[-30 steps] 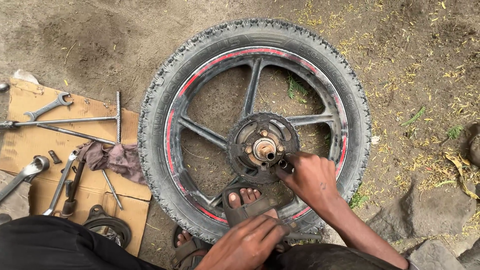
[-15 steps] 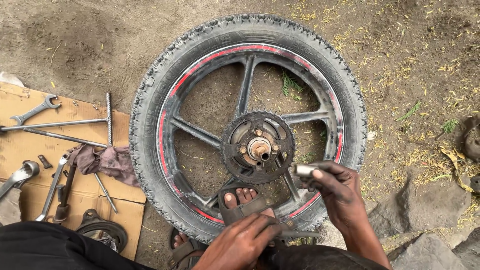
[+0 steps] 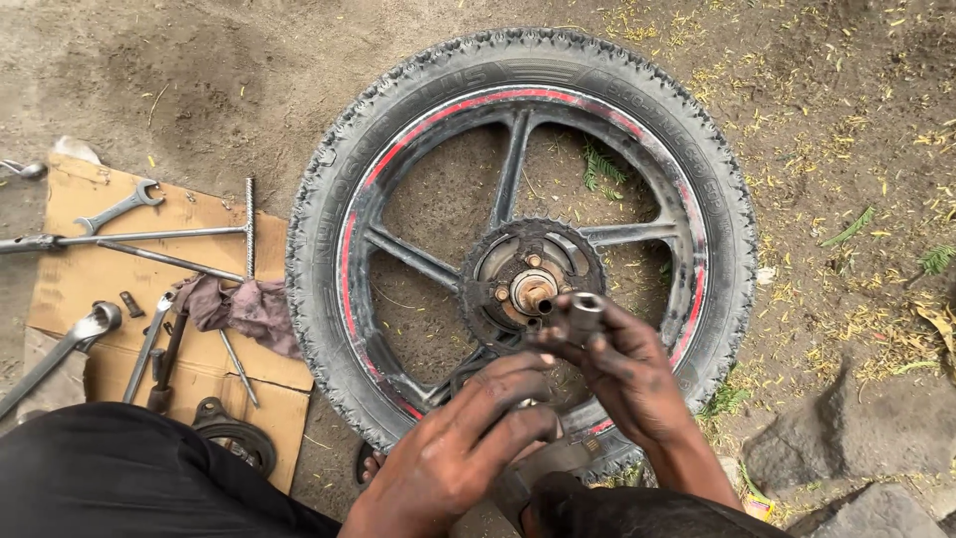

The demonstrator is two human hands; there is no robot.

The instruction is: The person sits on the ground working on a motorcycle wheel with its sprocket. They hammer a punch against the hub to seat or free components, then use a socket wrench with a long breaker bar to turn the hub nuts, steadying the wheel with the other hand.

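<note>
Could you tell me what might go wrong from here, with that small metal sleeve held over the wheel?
The right hand pinches the metal sleeve with greasy fingertips above bare dirt ground; if it slips, it could pick up grit or roll out of sight. The sprocket teeth sit right beside both hands, so the left hand could get scraped. A sandalled foot lies against the tyre, exposed to a dropped part.

Bare grease-smudged hands [image 3: 558, 418], no sleeves; blk trousers [image 3: 129, 473].

long wrench [image 3: 50, 354] cut off at left edge
</note>
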